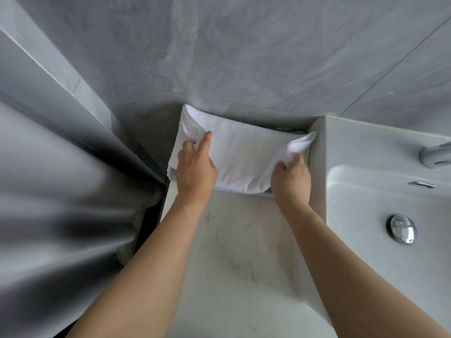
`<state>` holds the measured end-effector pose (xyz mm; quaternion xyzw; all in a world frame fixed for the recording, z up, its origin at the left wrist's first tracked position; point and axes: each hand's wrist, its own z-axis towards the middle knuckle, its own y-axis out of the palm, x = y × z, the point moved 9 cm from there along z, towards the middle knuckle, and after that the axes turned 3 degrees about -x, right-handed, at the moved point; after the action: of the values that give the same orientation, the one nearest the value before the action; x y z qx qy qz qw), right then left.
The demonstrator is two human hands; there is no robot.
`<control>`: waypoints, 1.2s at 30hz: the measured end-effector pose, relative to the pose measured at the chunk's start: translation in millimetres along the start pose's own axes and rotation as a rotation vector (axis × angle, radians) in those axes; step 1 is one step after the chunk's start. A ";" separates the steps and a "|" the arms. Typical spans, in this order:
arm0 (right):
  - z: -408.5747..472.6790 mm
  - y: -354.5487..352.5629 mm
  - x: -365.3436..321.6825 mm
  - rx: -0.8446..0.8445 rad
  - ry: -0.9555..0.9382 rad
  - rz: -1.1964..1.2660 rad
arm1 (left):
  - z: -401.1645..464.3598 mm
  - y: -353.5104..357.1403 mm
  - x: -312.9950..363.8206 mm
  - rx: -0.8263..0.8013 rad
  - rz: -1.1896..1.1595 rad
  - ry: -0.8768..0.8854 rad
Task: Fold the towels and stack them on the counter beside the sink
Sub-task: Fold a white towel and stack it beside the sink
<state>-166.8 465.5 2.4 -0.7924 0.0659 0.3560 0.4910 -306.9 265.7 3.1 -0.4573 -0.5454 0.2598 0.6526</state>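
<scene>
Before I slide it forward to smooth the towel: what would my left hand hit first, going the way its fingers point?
The left hand lies on the white towel; it would probably meet the grey tiled wall first, though depth is unclear.

Grey marble-patterned wall tiles (pixel 244 50) are covering the upper part of the view, with thin grout lines running across them and one joint slanting down at the right. A pale grey curtain (pixel 48 191) is hanging at the left, its folds blurring and darkening toward the corner where it is meeting the wall. A dark vertical edge (pixel 148 223) is showing between the curtain and the worktop. Soft, even light is falling across all surfaces, casting only faint shadows. A chrome tap (pixel 434 154) is projecting in from the right edge, and a chrome drain plug (pixel 401 228) is reflecting light nearby.
</scene>
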 end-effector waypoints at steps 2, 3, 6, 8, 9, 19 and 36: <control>-0.7 5.5 -9.5 -0.039 -0.057 -0.049 | -2.4 1.4 5.0 0.007 -0.019 0.062; -0.7 8.5 -10.4 -0.058 -0.039 -0.042 | -3.5 1.9 8.1 0.008 -0.035 0.095; -1.6 12.3 -6.0 -0.109 0.070 0.024 | -7.4 0.5 15.4 0.024 -0.086 0.149; -4.1 8.4 -4.2 -0.122 0.094 0.090 | -10.6 -4.3 15.8 0.047 -0.138 0.136; -6.4 4.6 -4.3 -0.119 0.083 0.122 | -12.9 -7.8 16.3 0.054 -0.182 0.130; -69.6 -88.1 -32.0 0.069 -0.371 0.174 | -81.7 -86.8 93.2 0.261 -0.410 0.341; -136.0 -291.7 127.0 0.341 -0.483 0.202 | -270.6 -78.0 284.0 0.152 -0.484 0.532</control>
<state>127.3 533.0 171.7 -0.5804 0.0845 0.5648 0.5805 14.3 384.0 210.1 -0.3167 -0.4281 0.0095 0.8464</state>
